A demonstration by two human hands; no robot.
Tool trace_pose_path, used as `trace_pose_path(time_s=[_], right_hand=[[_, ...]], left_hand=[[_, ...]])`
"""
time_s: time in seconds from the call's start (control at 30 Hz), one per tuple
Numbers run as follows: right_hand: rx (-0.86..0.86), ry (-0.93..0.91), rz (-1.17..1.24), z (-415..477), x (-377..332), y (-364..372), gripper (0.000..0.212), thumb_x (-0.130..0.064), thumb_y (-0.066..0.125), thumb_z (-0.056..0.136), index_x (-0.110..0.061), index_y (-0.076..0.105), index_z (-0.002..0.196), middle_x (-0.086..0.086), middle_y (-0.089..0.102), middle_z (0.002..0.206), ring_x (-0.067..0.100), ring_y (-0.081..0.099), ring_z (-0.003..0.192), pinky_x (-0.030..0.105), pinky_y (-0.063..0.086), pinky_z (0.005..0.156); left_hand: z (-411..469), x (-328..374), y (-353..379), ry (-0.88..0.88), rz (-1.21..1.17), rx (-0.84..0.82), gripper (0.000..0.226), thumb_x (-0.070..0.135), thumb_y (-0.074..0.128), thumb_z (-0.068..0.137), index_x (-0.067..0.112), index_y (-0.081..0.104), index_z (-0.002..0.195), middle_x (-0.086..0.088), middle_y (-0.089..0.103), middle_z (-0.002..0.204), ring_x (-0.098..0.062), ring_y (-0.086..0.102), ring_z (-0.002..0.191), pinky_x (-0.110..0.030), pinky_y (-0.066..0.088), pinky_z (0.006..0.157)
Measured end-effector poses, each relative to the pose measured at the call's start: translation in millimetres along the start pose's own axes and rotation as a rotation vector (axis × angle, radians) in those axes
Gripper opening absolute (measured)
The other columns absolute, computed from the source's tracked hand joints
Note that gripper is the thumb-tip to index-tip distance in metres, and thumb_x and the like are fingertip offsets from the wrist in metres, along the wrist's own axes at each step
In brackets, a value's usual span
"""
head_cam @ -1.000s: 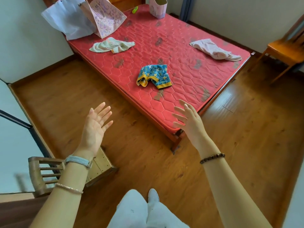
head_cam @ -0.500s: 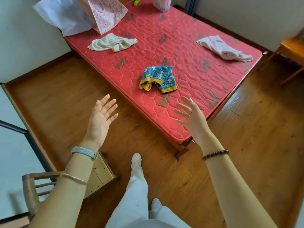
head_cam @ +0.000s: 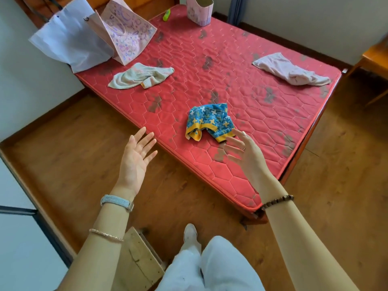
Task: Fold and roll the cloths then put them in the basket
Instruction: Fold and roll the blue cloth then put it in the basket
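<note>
Three crumpled cloths lie on a red quilted mattress (head_cam: 262, 106). A blue and yellow patterned cloth (head_cam: 210, 122) sits near the front edge. A pale green cloth (head_cam: 138, 75) is at the back left, and a pink cloth (head_cam: 289, 70) at the far right. My right hand (head_cam: 245, 153) hovers empty with spread fingers just in front of the blue cloth, apart from it. My left hand (head_cam: 136, 158) is held palm up over the floor beside the mattress edge, holding nothing. A small pink basket (head_cam: 199, 10) stands at the mattress's far end.
A white bag (head_cam: 69, 43) and a pink patterned bag (head_cam: 126, 32) lean at the back left corner. A small green object (head_cam: 167, 14) lies near the basket. A wooden chair (head_cam: 375, 57) stands at right, a wooden stool (head_cam: 140, 261) by my legs on the wood floor.
I have stepped closer to the mattress. Both open hands have moved forward, the right one reaching the front of the blue cloth.
</note>
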State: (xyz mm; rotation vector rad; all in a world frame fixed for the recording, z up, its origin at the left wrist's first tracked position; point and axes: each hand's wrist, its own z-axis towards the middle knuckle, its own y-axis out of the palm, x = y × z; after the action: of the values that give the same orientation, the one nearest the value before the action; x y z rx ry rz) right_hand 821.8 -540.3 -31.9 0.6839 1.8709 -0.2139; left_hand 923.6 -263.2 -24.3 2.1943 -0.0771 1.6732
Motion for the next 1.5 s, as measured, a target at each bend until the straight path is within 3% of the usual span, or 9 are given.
trace_pose_path(time_s=[0.1, 0.3, 0.63, 1.1, 1.17, 1.33, 1.5], right_hand=[[0.035, 0.011, 0.031, 20.5, -7.1, 4.1, 0.038, -0.046, 0.046, 0.098, -0.029, 0.060, 0.130, -0.001, 0.069, 0.123, 0.023, 0.067, 0.111, 0.041, 0.051, 0.092], [0.090, 0.022, 0.080, 65.8, -23.2, 0.9, 0.037, -0.045, 0.047, 0.098, -0.027, 0.062, 0.127, 0.001, 0.069, 0.122, 0.024, 0.066, 0.111, 0.045, 0.049, 0.098], [0.119, 0.061, 0.110, 180.0, -58.9, -7.2, 0.034, -0.046, 0.048, 0.098, -0.030, 0.064, 0.123, 0.000, 0.069, 0.122, 0.021, 0.067, 0.110, 0.040, 0.052, 0.087], [0.219, 0.123, 0.060, 313.2, -73.7, -44.7, 0.035, -0.038, 0.045, 0.101, -0.021, 0.058, 0.129, 0.006, 0.066, 0.124, 0.026, 0.064, 0.114, 0.050, 0.050, 0.098], [0.241, 0.132, 0.032, 326.4, -66.3, -49.2, 0.032, -0.037, 0.048, 0.100, -0.021, 0.059, 0.126, 0.006, 0.066, 0.124, 0.023, 0.065, 0.110, 0.046, 0.052, 0.097], [0.373, 0.123, -0.075, 363.9, -30.3, -64.1, 0.027, -0.017, 0.054, 0.099, -0.013, 0.061, 0.125, 0.007, 0.069, 0.113, 0.012, 0.067, 0.092, 0.023, 0.056, 0.081], [0.423, 0.171, -0.143, 404.8, 23.0, -86.5, 0.032, -0.013, 0.063, 0.094, -0.016, 0.062, 0.125, 0.003, 0.069, 0.111, 0.007, 0.066, 0.091, 0.024, 0.054, 0.084]], left_hand=[[29.4, 1.4, 0.9, -0.020, -0.001, -0.018, 0.054, 0.053, 0.034, 0.100, 0.026, 0.045, 0.145, 0.000, 0.055, 0.143, -0.019, 0.052, 0.132, -0.048, 0.036, 0.114], [88.0, -4.3, 12.4, -0.065, -0.001, -0.054, 0.056, 0.053, 0.037, 0.098, 0.024, 0.046, 0.145, -0.002, 0.057, 0.142, -0.018, 0.054, 0.131, -0.048, 0.036, 0.114], [206.8, -11.8, 62.6, -0.120, -0.029, -0.074, 0.049, 0.047, 0.034, 0.103, 0.020, 0.053, 0.140, -0.004, 0.061, 0.138, -0.021, 0.054, 0.131, -0.044, 0.040, 0.109], [358.6, -56.8, 144.3, -0.234, 0.043, -0.141, 0.053, 0.049, 0.048, 0.092, 0.018, 0.057, 0.135, -0.005, 0.066, 0.130, -0.021, 0.060, 0.124, -0.042, 0.044, 0.107], [374.3, -67.0, 150.7, -0.258, 0.056, -0.140, 0.051, 0.045, 0.052, 0.090, 0.018, 0.059, 0.133, -0.005, 0.067, 0.128, -0.021, 0.061, 0.123, -0.041, 0.045, 0.105], [410.2, -110.8, 167.2, -0.327, 0.121, -0.121, 0.042, 0.036, 0.059, 0.089, 0.017, 0.062, 0.126, -0.007, 0.068, 0.125, -0.019, 0.064, 0.116, -0.033, 0.049, 0.095], [443.8, -183.9, 176.9, -0.388, 0.247, -0.105, 0.026, 0.016, 0.057, 0.099, 0.015, 0.062, 0.124, -0.008, 0.068, 0.125, -0.021, 0.062, 0.118, -0.028, 0.052, 0.090]])
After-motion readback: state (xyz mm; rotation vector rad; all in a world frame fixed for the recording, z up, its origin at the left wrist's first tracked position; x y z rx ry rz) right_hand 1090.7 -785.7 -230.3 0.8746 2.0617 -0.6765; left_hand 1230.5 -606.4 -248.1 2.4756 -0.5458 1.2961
